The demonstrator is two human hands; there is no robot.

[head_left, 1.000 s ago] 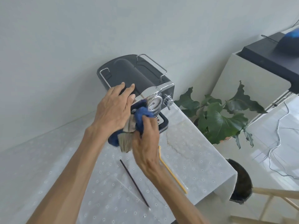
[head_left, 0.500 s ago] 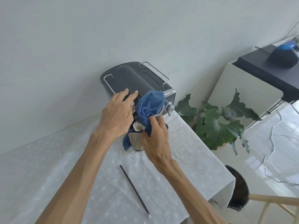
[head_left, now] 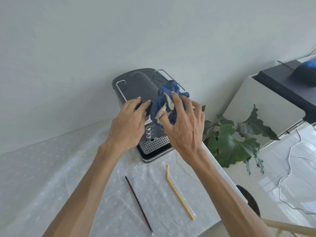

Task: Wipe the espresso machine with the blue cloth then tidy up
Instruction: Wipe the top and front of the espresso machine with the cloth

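Note:
The espresso machine (head_left: pixel 136 82), dark grey on top with a chrome front and a perforated drip tray, stands against the wall at the table's far edge. My left hand (head_left: pixel 128 122) lies flat on its top front edge, holding it steady. My right hand (head_left: pixel 184 122) clutches the bunched blue cloth (head_left: pixel 166 93) and presses it on the machine's upper right side, by the wire rail. A beige patch shows in the cloth's folds. The machine's right front is hidden behind my right hand.
The table (head_left: pixel 51 168) wears a white dotted tablecloth. On it lie a thin black stick (head_left: pixel 138 204) and a yellow bent straw (head_left: pixel 179 195). To the right stand a leafy plant (head_left: pixel 230 141), a pale cabinet (head_left: pixel 266 106) and cables on the floor.
My right hand has carried the cloth up from the machine's front to its upper right side. The yellow straw and drip tray are now uncovered. My left hand stays on top.

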